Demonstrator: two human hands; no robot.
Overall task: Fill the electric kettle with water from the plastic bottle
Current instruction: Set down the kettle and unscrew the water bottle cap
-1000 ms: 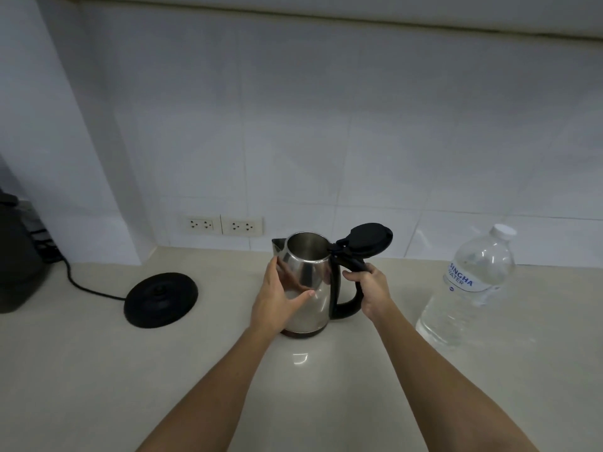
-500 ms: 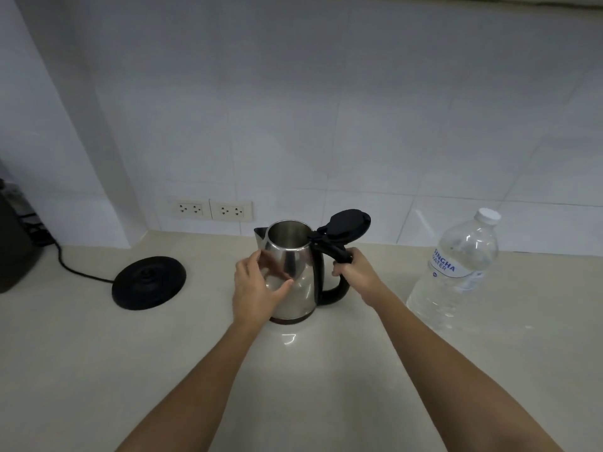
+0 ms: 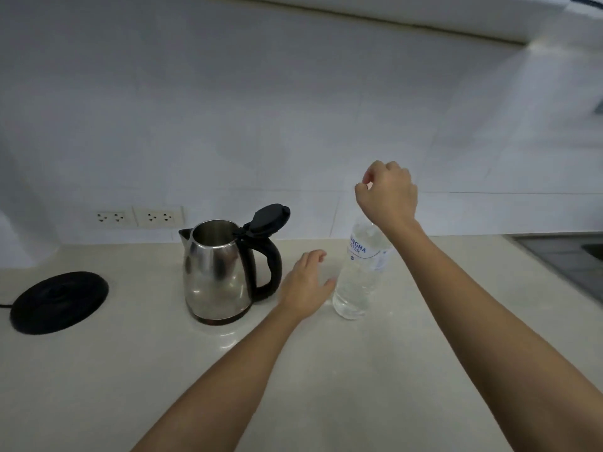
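Observation:
The steel electric kettle (image 3: 215, 272) stands on the counter with its black lid (image 3: 270, 216) flipped up and its black handle facing right. The clear plastic water bottle (image 3: 359, 275) stands upright to its right. My left hand (image 3: 306, 282) hovers between the kettle handle and the bottle, fingers spread, thumb close to the bottle's lower body. My right hand (image 3: 386, 194) is over the bottle's top with curled fingers. It hides the cap, so whether it grips the cap is unclear.
The kettle's black power base (image 3: 58, 301) lies on the pale counter (image 3: 293, 370) at the left, its cord running off the left edge. Two wall sockets (image 3: 140, 216) sit behind the kettle. A dark sink edge (image 3: 567, 256) is at the far right.
Both hands have let go of the kettle. The right hand moved from the handle to above the bottle's top, and the left hand moved right towards the bottle. The view shifted right.

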